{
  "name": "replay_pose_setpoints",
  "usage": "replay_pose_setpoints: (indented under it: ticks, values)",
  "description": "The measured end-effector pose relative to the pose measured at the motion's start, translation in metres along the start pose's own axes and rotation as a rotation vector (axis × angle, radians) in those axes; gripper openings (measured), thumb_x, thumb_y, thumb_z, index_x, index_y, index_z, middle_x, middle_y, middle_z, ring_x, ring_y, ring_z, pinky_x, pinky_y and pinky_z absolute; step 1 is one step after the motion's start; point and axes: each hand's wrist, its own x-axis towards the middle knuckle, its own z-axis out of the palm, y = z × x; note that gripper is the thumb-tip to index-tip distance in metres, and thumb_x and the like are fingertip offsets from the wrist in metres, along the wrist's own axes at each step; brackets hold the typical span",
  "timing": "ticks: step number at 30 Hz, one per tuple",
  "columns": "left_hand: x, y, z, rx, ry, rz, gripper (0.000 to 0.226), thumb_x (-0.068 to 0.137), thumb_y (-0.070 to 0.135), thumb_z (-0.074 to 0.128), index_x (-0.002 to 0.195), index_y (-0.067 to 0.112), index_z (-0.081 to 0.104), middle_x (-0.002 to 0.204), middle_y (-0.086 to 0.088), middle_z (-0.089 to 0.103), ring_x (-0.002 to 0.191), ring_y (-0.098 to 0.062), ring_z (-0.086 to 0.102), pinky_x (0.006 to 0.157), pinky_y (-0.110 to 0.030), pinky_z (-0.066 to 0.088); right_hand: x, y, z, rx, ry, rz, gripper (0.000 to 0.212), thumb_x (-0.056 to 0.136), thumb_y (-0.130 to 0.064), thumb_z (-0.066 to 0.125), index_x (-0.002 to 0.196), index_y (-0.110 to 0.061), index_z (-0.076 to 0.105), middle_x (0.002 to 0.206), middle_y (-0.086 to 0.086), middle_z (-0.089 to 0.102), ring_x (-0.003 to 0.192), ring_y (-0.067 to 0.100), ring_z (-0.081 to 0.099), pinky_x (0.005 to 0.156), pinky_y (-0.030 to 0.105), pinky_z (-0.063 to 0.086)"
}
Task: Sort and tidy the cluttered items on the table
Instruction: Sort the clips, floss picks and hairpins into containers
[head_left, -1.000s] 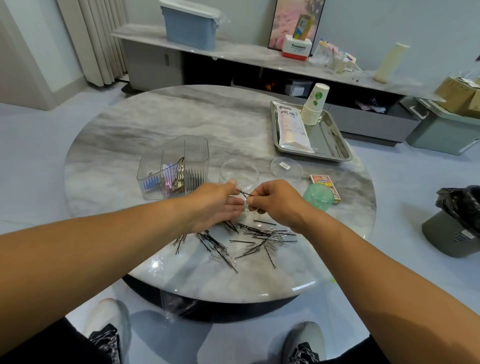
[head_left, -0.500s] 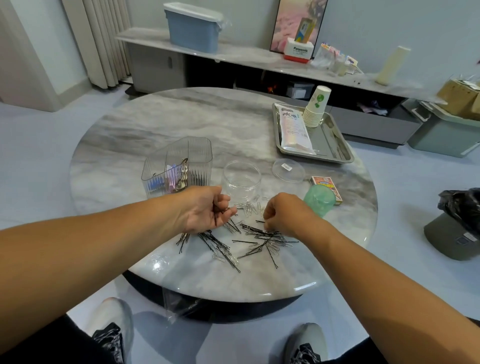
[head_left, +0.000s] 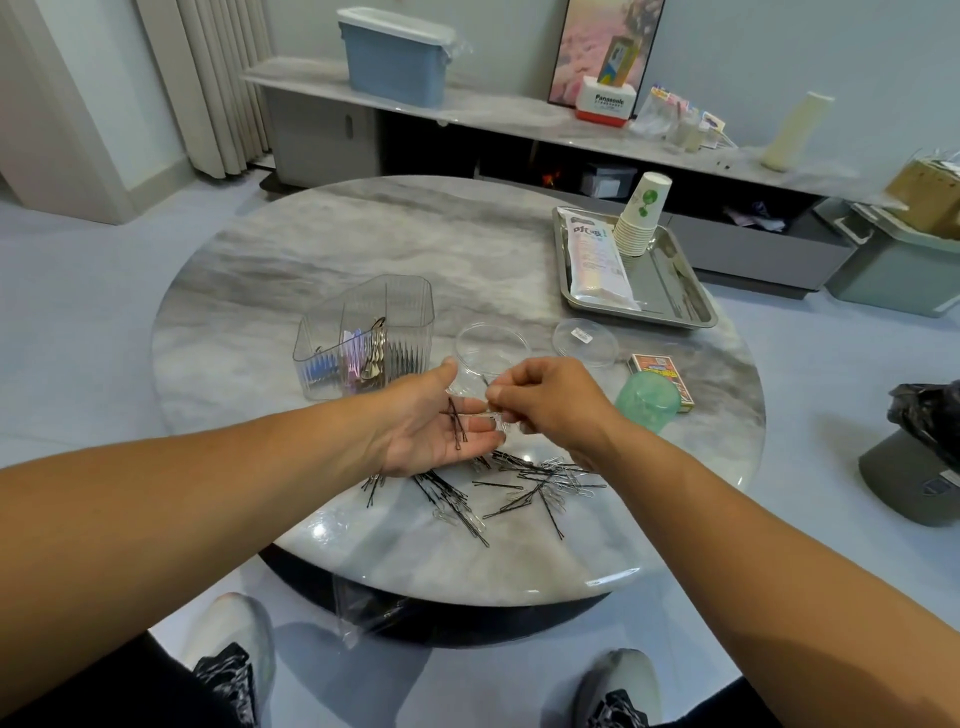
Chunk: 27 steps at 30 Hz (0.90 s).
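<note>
Some clips are already stowed in the organiser (head_left: 363, 343) at ten o'clock. A few pins (head_left: 457, 423) are cradled in the flat-open left hand (head_left: 431, 426); something thin is pinched by the right hand (head_left: 545, 405). Most pins and clips (head_left: 509, 483) are left scattered at six.

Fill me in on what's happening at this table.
A person is sorting hairpins at a round grey marble table. The left hand lies palm up with a few black bobby pins on it. The right hand pinches a small pin at its fingertips. A loose pile of black pins and silver clips lies below.
</note>
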Motion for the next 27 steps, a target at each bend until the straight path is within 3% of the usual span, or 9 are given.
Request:
replay_pose_setpoints:
  ticks: [2, 4, 7, 10, 13, 17, 20, 24, 27]
  values:
    - [-0.002, 0.000, 0.003, -0.048, -0.045, 0.009, 0.066, 0.106, 0.054, 0.033, 0.121, -0.007, 0.052, 0.089, -0.018, 0.059, 0.097, -0.030, 0.064, 0.078, -0.045, 0.061, -0.005, -0.008, 0.006, 0.135, -0.120, 0.036, 0.004, 0.095, -0.007, 0.069, 0.092, -0.005, 0.071, 0.077, 0.009, 0.072, 0.059, 0.010, 0.064, 0.053, 0.019, 0.052]
    - [-0.002, 0.000, 0.003, 0.003, -0.014, 0.030, 0.052, 0.109, 0.046, 0.032, 0.111, -0.001, 0.055, 0.083, -0.015, 0.058, 0.083, -0.025, 0.064, 0.066, -0.034, 0.064, -0.005, -0.011, 0.007, 0.110, -0.103, 0.036, 0.005, 0.096, -0.007, 0.067, 0.098, -0.003, 0.071, 0.080, 0.009, 0.073, 0.057, 0.009, 0.066, 0.053, 0.020, 0.053]
    - [0.000, 0.001, -0.004, 0.182, 0.114, 0.035, 0.036, 0.111, 0.031, 0.035, 0.097, 0.009, 0.059, 0.069, -0.005, 0.055, 0.058, -0.013, 0.053, 0.043, -0.018, 0.048, -0.001, -0.004, -0.006, -0.338, -0.036, -0.040, 0.008, 0.086, -0.010, 0.079, 0.091, -0.013, 0.073, 0.076, -0.002, 0.070, 0.059, 0.007, 0.062, 0.060, 0.022, 0.050]
    - [0.001, 0.001, -0.008, 0.314, 0.187, 0.033, 0.030, 0.110, 0.023, 0.035, 0.096, 0.012, 0.059, 0.063, 0.002, 0.044, 0.051, -0.008, 0.037, 0.037, -0.016, 0.031, -0.005, 0.008, -0.012, -0.737, -0.176, 0.039, 0.026, 0.075, -0.023, 0.090, 0.094, -0.024, 0.072, 0.087, -0.008, 0.068, 0.080, 0.011, 0.064, 0.074, 0.026, 0.052]
    - [0.002, -0.001, -0.006, 0.438, 0.207, 0.070, 0.026, 0.107, 0.013, 0.036, 0.098, 0.011, 0.060, 0.059, 0.003, 0.038, 0.046, -0.008, 0.027, 0.035, -0.017, 0.021, -0.004, 0.019, -0.009, -0.909, -0.169, 0.064, 0.032, 0.072, -0.029, 0.090, 0.094, -0.030, 0.066, 0.097, -0.008, 0.065, 0.094, 0.017, 0.064, 0.087, 0.035, 0.055]
    - [0.001, -0.005, 0.000, 0.528, 0.144, 0.051, 0.019, 0.105, 0.015, 0.042, 0.098, 0.012, 0.059, 0.059, 0.005, 0.027, 0.046, -0.008, 0.017, 0.037, -0.017, 0.013, 0.000, 0.025, -0.013, -0.830, -0.147, 0.072, 0.014, 0.078, -0.023, 0.086, 0.083, -0.019, 0.074, 0.081, -0.006, 0.072, 0.080, 0.013, 0.066, 0.078, 0.031, 0.057]
    - [0.001, -0.008, 0.000, 0.512, 0.113, 0.024, 0.016, 0.105, 0.016, 0.044, 0.095, 0.013, 0.057, 0.059, 0.004, 0.031, 0.041, -0.006, 0.019, 0.035, -0.015, 0.013, 0.000, 0.026, -0.014, -0.824, -0.175, 0.073, 0.015, 0.085, -0.019, 0.079, 0.091, -0.005, 0.075, 0.089, 0.009, 0.075, 0.072, 0.013, 0.060, 0.074, 0.031, 0.054]
    - [0.006, -0.007, -0.004, 0.405, 0.110, 0.012, 0.010, 0.104, 0.011, 0.047, 0.101, 0.009, 0.056, 0.065, -0.001, 0.047, 0.042, -0.005, 0.034, 0.035, -0.013, 0.028, 0.002, 0.024, -0.016, -0.741, -0.165, 0.059, 0.019, 0.091, -0.020, 0.074, 0.095, -0.001, 0.072, 0.082, 0.008, 0.070, 0.075, 0.017, 0.058, 0.073, 0.032, 0.050]
    - [0.008, -0.005, -0.005, 0.261, 0.107, 0.002, 0.022, 0.108, 0.020, 0.044, 0.101, 0.004, 0.057, 0.071, -0.008, 0.055, 0.057, -0.013, 0.052, 0.043, -0.021, 0.051, 0.005, 0.025, -0.021, -0.464, -0.137, 0.085, 0.017, 0.092, -0.020, 0.074, 0.085, -0.005, 0.073, 0.073, 0.001, 0.069, 0.064, 0.015, 0.057, 0.065, 0.028, 0.049]
